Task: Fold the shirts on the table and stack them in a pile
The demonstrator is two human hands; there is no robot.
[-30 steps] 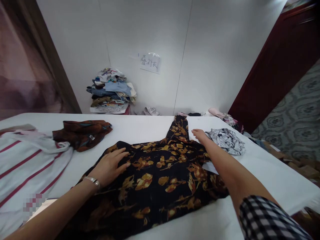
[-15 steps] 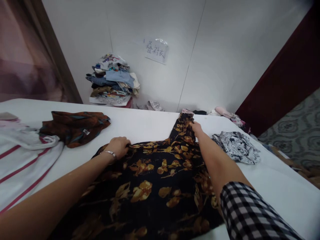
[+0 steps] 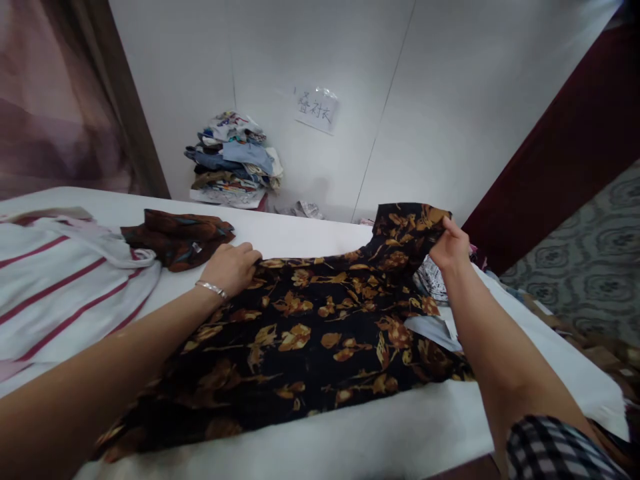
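A black shirt printed with golden-brown flowers lies spread across the table in front of me. My left hand, with a silver bracelet at the wrist, grips the shirt's far edge, fingers closed over the cloth. Off to the right, my right hand pinches the end of a sleeve and holds it up off the table. Part of the shirt's left side is hidden under my left forearm.
White table. To the left lie a white garment with red stripes and a brown patterned garment. A black-and-white crumpled garment is partly behind my right hand. A tall clothes stack stands by the wall, below a handwritten sign.
My right hand has moved right and raised the sleeve, which now fans out wider. The left hand keeps its grip on the far edge. The shirt's near edge now shows on the table.
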